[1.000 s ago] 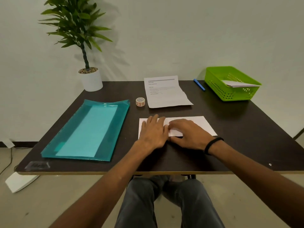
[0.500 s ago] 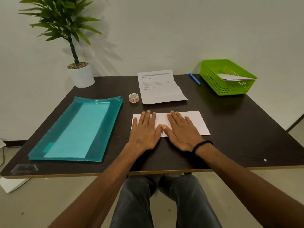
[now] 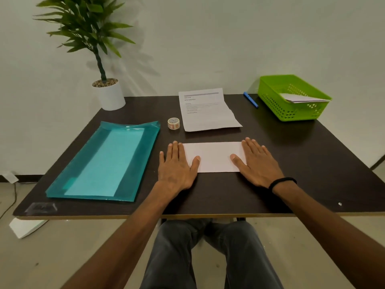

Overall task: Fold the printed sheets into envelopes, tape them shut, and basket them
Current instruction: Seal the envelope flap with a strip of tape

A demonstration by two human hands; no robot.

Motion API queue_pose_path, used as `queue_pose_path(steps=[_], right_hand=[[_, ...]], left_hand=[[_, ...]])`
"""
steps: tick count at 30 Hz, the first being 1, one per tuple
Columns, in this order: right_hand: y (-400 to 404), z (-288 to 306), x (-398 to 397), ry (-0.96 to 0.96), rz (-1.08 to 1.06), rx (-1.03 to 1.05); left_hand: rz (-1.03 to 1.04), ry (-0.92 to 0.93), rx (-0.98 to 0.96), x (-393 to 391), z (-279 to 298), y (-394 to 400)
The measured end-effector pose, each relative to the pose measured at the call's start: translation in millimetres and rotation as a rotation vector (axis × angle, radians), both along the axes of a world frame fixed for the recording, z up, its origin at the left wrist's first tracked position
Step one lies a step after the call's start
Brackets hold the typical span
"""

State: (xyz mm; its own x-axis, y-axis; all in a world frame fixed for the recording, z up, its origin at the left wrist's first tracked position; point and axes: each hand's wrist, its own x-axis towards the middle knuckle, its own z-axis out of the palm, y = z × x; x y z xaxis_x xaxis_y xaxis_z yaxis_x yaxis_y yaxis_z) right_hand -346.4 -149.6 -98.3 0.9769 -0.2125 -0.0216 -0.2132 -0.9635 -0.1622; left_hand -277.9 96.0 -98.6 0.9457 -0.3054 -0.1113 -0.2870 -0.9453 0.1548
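Note:
A folded white sheet point(image 3: 214, 156) lies flat on the dark table point(image 3: 312, 163) in front of me. My left hand point(image 3: 177, 165) presses its left end with straight fingers. My right hand point(image 3: 257, 163), with a black band at the wrist, lies flat on its right end. Behind it rests a printed sheet point(image 3: 206, 110), slightly curled at its near right corner. A small roll of patterned tape point(image 3: 173, 123) stands just left of that sheet. The green basket point(image 3: 270, 97) at the far right holds a folded white paper point(image 3: 302, 98).
A teal plastic folder point(image 3: 104, 161) with paper inside covers the table's left side. A potted plant point(image 3: 108, 94) stands at the far left corner. A blue pen point(image 3: 251, 100) lies between the printed sheet and the basket. The wall is close behind the table.
Both hands slid apart from the middle of the folded sheet to its two ends, flattening it. A second ago the right hand's fingers were bent on the paper; now they lie straight.

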Motion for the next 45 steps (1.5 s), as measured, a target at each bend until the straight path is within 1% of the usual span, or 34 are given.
queue_pose_path(steps=[2,3,6,8,11,14,16,18,20,21,22,23,26,27,28,31,35,37,40,45], right_hand=[[0.0,-0.1,-2.1,-0.035,0.002,0.013],[0.2,-0.8,-3.0,-0.058,0.006,0.024],[-0.4,-1.7,-5.9,-0.125,0.012,0.095],[-0.1,1.1,-8.6,-0.168,0.003,0.186],[-1.2,8.8,-12.9,-0.246,-0.042,0.406],[-6.9,21.9,-7.3,-0.295,-0.117,0.612],[-7.7,32.5,4.3,-0.381,-0.154,0.638],[-2.4,42.0,18.4,-0.547,-0.140,0.609],[9.6,49.2,34.9,-0.720,-0.060,0.602],[15.9,49.8,45.1,-0.771,0.003,0.609],[21.8,48.4,55.9,-0.793,0.073,0.607],[27.3,45.4,67.4,-0.788,0.139,0.590],[39.3,34.7,99.0,-0.715,0.263,0.556],[41.0,31.1,107.3,-0.700,0.279,0.560],[41.2,28.0,113.7,-0.696,0.281,0.573],[34.8,20.7,122.2,-0.742,0.248,0.637],[29.0,16.3,119.7,-0.789,0.192,0.702],[28.6,16.2,117.1,-0.787,0.165,0.736],[28.0,15.3,116.2,-0.770,0.141,0.754],[26.8,12.6,121.3,-0.746,0.143,0.811]], left_hand=[[0.038,0.007,0.003,8.0,16.4,-5.8],[0.068,-0.022,-0.018,16.1,26.9,-8.9],[0.141,-0.220,-0.111,50.4,46.9,-9.1],[0.161,-0.285,-0.138,76.0,43.8,-1.7],[0.167,-0.273,-0.089,106.0,30.3,6.2],[0.135,-0.326,-0.055,124.9,21.7,4.8],[0.137,-0.394,-0.079,128.8,17.0,4.9],[0.119,-0.512,-0.195,124.9,13.3,4.9],[0.089,-0.654,-0.381,113.3,13.7,0.3],[0.092,-0.689,-0.490,105.8,16.6,-4.7],[0.112,-0.670,-0.612,100.1,20.0,-11.8],[0.139,-0.587,-0.757,96.8,23.5,-20.1],[0.187,-0.163,-1.231,95.0,36.6,-47.6],[0.191,-0.074,-1.334,96.8,37.9,-55.5],[0.189,-0.026,-1.393,98.3,37.8,-62.1],[0.145,0.050,-1.445,99.7,31.4,-71.6],[0.048,0.280,-1.527,99.8,21.8,-71.6],[0.002,0.344,-1.543,99.0,18.4,-69.0],[-0.034,0.283,-1.452,96.8,14.9,-68.3],[0.021,0.250,-1.450,95.0,17.3,-70.4]])
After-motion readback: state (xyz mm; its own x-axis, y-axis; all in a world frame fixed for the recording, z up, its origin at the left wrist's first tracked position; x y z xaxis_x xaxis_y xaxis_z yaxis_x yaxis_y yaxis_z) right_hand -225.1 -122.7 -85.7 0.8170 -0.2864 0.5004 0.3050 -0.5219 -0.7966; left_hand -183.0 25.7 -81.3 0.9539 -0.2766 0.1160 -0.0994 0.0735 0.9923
